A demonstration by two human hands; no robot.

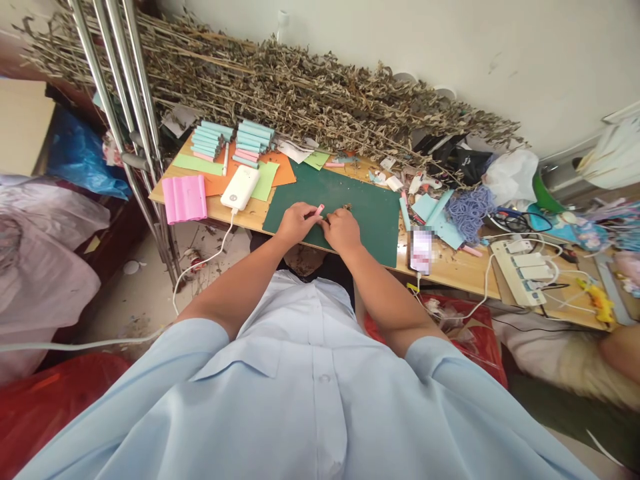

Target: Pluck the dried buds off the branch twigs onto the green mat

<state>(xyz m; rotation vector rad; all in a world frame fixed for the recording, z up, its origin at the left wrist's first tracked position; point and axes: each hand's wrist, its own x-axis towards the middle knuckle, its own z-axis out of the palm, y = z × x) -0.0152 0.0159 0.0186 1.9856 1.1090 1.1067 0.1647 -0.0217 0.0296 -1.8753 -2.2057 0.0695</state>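
Over the near edge of a dark green cutting mat [360, 200], my two hands meet fingertip to fingertip. My left hand [296, 224] is closed around a small pink paper roll [319, 209], whose end sticks up past the fingers. Close beside it, my right hand [343, 230] has its fingers curled in a pinch; what they hold, if anything, is hidden. A little crumbled dry plant [347, 207] shows just behind the right fingers. Two stacks of blue and pink paper rolls [210, 140] lie at the back left of the table.
Dried plant stems [300, 87] line the wall side. A white power bank [241, 188] and pink sheets [185, 199] lie left. Rightward are a phone [421, 252], purple yarn [471, 212] and a power strip [520, 270]. Metal crutches [125, 87] stand at the left.
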